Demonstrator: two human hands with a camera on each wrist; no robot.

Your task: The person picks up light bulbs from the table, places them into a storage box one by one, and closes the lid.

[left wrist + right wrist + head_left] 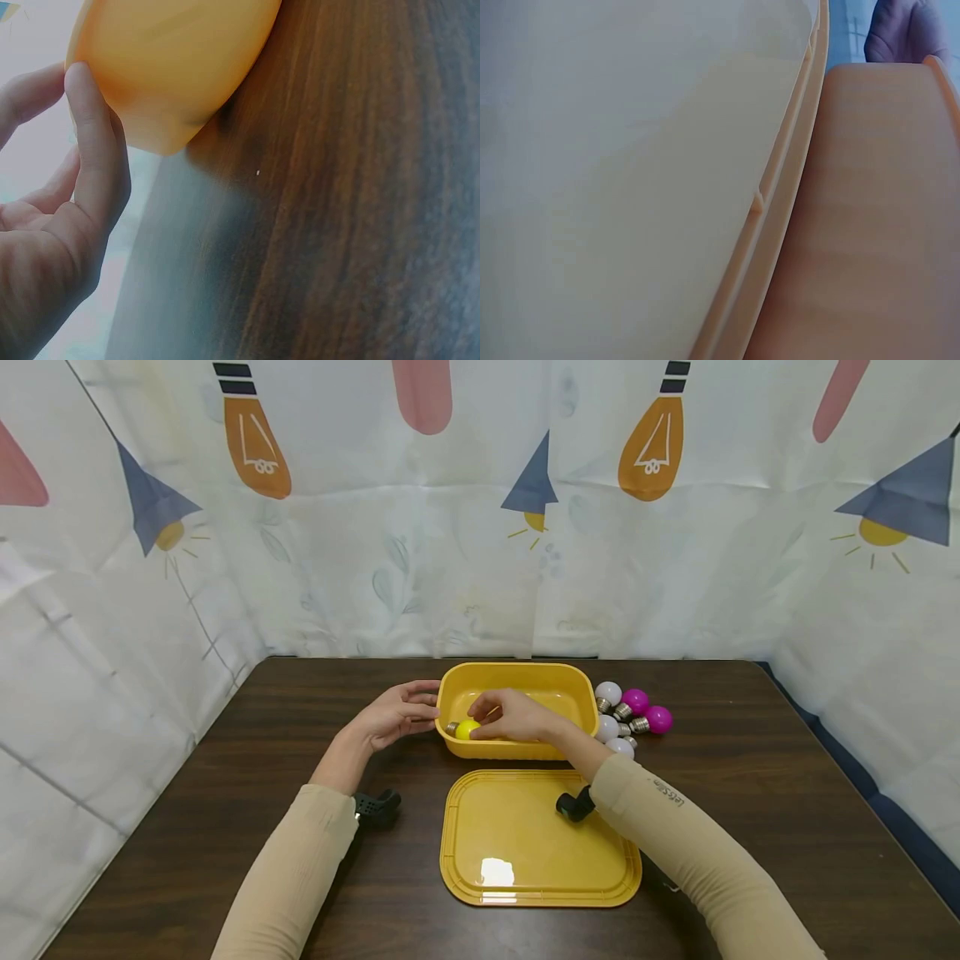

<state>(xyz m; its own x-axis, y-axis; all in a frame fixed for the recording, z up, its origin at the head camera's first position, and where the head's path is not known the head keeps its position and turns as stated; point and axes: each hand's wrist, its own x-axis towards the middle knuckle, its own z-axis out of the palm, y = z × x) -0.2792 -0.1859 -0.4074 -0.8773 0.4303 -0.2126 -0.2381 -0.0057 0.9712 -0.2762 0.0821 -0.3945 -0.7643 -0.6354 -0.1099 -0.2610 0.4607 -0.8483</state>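
Observation:
A yellow light bulb (467, 729) lies sideways at the left end inside the yellow container (517, 752), its metal screw base pointing left. My right hand (513, 714) reaches over the container's near rim and pinches the bulb's round end between thumb and fingers. At the container's left end, my left hand (401, 714) touches the rim with its fingertips, the fingers loosely bent. The left wrist view shows these fingertips against the container's outer wall (172, 67). In the right wrist view the right hand's fingers and the bulb are out of sight.
White bulbs (608, 692) and magenta bulbs (659, 719) lie heaped on the dark wooden table (750, 793), right of the container. A flat yellow lid (525, 852) lies in front of the container, under the right forearm. A printed curtain (465, 568) hangs behind.

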